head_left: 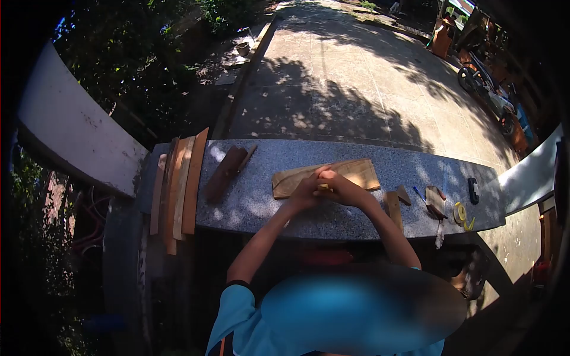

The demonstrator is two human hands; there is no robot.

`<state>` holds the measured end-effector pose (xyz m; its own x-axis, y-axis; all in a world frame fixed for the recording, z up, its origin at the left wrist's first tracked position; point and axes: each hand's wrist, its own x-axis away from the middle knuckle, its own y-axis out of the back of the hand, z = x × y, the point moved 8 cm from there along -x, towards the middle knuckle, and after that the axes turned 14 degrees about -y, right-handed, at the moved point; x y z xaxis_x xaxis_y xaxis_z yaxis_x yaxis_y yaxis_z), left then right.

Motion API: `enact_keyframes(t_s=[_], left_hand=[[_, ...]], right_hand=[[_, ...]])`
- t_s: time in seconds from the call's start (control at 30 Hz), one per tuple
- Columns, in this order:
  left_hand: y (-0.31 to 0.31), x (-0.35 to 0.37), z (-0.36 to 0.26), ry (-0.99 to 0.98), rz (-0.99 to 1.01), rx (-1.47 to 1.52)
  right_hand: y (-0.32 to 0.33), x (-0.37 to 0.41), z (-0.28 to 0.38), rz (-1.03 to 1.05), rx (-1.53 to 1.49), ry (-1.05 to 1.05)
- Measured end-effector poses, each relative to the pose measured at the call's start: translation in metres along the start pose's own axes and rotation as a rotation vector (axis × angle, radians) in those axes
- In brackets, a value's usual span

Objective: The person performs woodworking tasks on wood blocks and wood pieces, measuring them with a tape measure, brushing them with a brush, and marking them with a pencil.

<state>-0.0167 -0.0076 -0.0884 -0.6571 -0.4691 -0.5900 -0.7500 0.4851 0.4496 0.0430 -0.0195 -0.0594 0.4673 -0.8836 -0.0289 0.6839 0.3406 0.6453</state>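
Note:
My left hand (304,193) and my right hand (343,188) come together over the near edge of a light wooden board (359,172). Their fingers are closed and overlap each other. Between them shows a small yellow object (323,187), mostly covered by the fingers; its kind I cannot tell. Flat on the speckled grey stone tabletop (267,216), the board has dark grain lines and lies at a slight slant. To the right of my right hand is a small wooden try square-like piece (393,206), made of two joined or overlapping parts.
Several long wooden strips (181,190) lie at the left end, overhanging the front edge. Dark brown wood pieces (224,175) rest beside them. At right are a blue pen (419,194), a dark-edged block (435,203), a yellow tape roll (459,212) and a black device (473,190).

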Motion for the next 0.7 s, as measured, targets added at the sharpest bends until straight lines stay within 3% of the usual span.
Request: enact_keyframes(t_s=[0.03, 0.07, 0.1, 0.13, 0.17, 0.2, 0.3, 0.33, 0.43, 0.47, 0.57, 0.67, 0.7], left_hand=[[0.008, 0.008, 0.001, 0.126, -0.214, 0.186], [0.014, 0.015, 0.002, 0.213, -0.223, 0.142], [0.021, 0.022, 0.004, 0.299, -0.220, 0.106], [0.028, 0.028, 0.009, 0.378, -0.207, 0.080], [0.053, 0.033, 0.008, 0.320, -0.232, -0.058], [0.082, 0.043, 0.010, 0.255, -0.249, -0.191], [0.101, 0.071, 0.033, 0.221, -0.378, -0.506], [0.105, 0.070, 0.034, 0.229, -0.435, -0.600], [0.056, 0.056, 0.024, 0.296, -0.337, -0.840], [0.059, 0.059, 0.039, 0.317, -0.411, -0.621], [0.062, 0.052, 0.036, 0.373, -0.410, -0.494], [0.015, 0.031, 0.017, 0.290, -0.217, -0.801], [-0.004, 0.022, 0.016, 0.279, -0.224, -0.719]], right_hand=[[-0.001, 0.000, 0.016, -0.033, 0.157, 0.086], [0.003, -0.002, 0.028, -0.049, 0.124, 0.221], [0.007, -0.006, 0.007, 0.094, -0.132, -0.061], [0.031, -0.011, 0.000, -0.164, -0.365, 0.044], [0.053, -0.011, -0.031, -0.424, -0.377, -0.097], [0.068, -0.006, -0.069, -0.648, -0.137, -0.264], [0.046, 0.001, -0.118, -0.756, 0.688, -0.471], [0.045, 0.000, -0.101, -0.713, 0.550, -0.445], [0.048, 0.002, -0.103, -0.724, 0.549, -0.419], [0.054, 0.008, -0.101, -0.798, 0.496, -0.355], [0.056, 0.011, -0.111, -0.839, 0.457, -0.351], [0.051, 0.007, -0.116, -0.876, 0.571, -0.392], [0.054, 0.011, -0.119, -0.937, 0.541, -0.371]])
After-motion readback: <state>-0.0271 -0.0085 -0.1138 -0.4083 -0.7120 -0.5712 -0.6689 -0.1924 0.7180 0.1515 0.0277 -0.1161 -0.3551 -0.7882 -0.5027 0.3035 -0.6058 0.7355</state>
